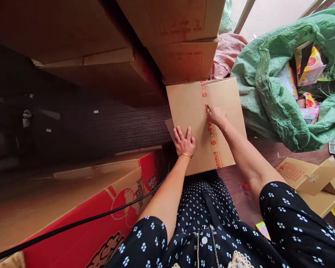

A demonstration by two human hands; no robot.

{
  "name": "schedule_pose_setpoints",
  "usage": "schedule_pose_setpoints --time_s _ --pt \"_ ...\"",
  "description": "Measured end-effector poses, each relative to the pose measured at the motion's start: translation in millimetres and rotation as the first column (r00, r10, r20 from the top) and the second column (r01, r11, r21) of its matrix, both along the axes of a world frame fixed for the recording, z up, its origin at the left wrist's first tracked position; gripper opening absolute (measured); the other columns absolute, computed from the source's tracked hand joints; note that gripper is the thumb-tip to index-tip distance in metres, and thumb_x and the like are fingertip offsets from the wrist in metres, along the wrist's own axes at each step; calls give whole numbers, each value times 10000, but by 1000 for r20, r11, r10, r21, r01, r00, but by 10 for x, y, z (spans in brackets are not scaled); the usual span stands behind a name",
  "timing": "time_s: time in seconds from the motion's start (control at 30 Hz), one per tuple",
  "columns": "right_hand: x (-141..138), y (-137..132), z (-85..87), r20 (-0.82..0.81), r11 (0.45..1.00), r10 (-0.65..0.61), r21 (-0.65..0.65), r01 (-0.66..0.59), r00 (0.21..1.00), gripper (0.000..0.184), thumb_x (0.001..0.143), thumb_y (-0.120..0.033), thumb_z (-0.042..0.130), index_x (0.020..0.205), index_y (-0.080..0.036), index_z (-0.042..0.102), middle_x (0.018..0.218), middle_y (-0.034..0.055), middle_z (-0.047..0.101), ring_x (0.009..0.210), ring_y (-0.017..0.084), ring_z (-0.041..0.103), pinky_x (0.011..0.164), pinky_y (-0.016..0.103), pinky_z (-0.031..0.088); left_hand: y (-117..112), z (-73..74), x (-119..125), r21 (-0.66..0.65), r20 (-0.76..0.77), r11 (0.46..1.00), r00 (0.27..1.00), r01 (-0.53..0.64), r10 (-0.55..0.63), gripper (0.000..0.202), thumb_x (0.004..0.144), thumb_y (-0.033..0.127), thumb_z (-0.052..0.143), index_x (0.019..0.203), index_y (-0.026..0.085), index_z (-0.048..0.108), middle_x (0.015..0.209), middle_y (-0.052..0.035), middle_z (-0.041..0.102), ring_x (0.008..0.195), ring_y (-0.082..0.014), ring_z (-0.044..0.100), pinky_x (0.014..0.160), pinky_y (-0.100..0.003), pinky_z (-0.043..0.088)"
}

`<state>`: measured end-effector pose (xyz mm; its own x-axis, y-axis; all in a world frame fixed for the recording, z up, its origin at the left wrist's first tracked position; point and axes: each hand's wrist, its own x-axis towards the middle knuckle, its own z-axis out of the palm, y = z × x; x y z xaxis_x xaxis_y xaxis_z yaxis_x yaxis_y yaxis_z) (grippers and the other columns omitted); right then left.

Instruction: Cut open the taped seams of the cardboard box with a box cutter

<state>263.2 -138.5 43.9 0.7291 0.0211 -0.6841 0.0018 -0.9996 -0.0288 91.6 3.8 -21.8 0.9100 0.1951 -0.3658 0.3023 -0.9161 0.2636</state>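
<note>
A sealed cardboard box [190, 100] lies on the floor in front of me, with a strip of red-printed tape [212, 136] running down its top seam. My left hand [184, 142] presses flat on the near left part of the box top, a gold bracelet on its wrist. My right hand [216, 116] rests on the tape line, fingers closed around a small tool [208, 108] whose tip touches the tape. What kind of tool it is cannot be made out.
Stacked cardboard boxes [181, 33] rise behind the sealed box. A red-and-brown carton [100, 201] with a black cable [72, 225] across it lies at my left. A green sack [270, 85] holding colourful packets sits right, an opened small box [309, 178] near it.
</note>
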Motion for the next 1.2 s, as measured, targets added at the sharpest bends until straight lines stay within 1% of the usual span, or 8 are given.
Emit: schedule_pose_setpoints --time_s 0.1,0.27,0.4,0.53,0.63,0.8,1.07,1.2 --pt "-270 -69 18 -7 997 -80 13 80 997 431 987 -219 378 1281 -155 687 1242 213 694 1180 289 661 960 359 535 -4 3 3 -5 2 1000 1000 0 0 644 988 337 519 1616 316 377 1747 -169 147 1614 -406 119 1153 -581 422" --pt "-722 -190 15 -49 992 -129 6 130 990 373 1009 -315 441 1243 -176 695 1187 179 731 1155 249 674 950 304 518 -13 14 0 -7 12 1000 1000 -11 11 652 991 329 495 1627 325 348 1757 -142 123 1620 -391 90 1155 -575 429" --pt "-1035 -246 29 -66 987 -161 12 162 985 385 1026 -315 409 1250 -173 689 1207 177 729 1181 244 670 957 304 513 -17 31 1 -11 11 1000 1000 -9 9 645 996 339 473 1628 327 346 1762 -123 111 1623 -384 74 1175 -579 412" --pt "-1276 -290 53 -80 984 -175 20 177 981 390 1031 -300 386 1232 -165 692 1244 189 716 1206 250 660 963 301 513 -30 68 4 15 -16 1000 1000 -7 7 662 995 337 470 1638 323 317 1763 -116 111 1625 -374 63 1175 -567 418" --pt "-1403 -314 83 -100 982 -185 28 188 978 387 1025 -272 381 1253 -166 675 1260 188 709 1205 257 661 971 310 513 -42 89 2 9 -8 1000 1000 -7 7 683 984 318 473 1645 306 304 1766 -110 92 1622 -387 58 1186 -591 399" --pt "-1612 -349 171 -121 982 -182 21 185 976 400 1025 -220 338 1261 -156 654 1264 190 702 1210 284 666 968 340 520 -46 83 -4 27 -7 1000 1000 9 -8 686 993 334 467 1652 295 282 1763 -128 96 1620 -393 60 1183 -586 404" --pt "-2417 -511 347 -244 982 -186 -61 176 952 403 1055 -285 284 1222 -155 627 1229 194 714 1159 301 697 940 367 532 -63 92 8 35 -2 999 1000 11 -11 673 1002 314 463 1651 298 285 1755 -154 115 1619 -401 59 1159 -588 426" --pt "-2646 -529 375 -272 975 -223 -54 217 936 425 1066 -332 266 1223 -153 618 1246 201 707 1151 307 701 942 378 533 -57 88 7 39 -14 999 1000 21 -20 682 1005 310 456 1658 290 261 1759 -150 93 1618 -407 49 1161 -607 420"
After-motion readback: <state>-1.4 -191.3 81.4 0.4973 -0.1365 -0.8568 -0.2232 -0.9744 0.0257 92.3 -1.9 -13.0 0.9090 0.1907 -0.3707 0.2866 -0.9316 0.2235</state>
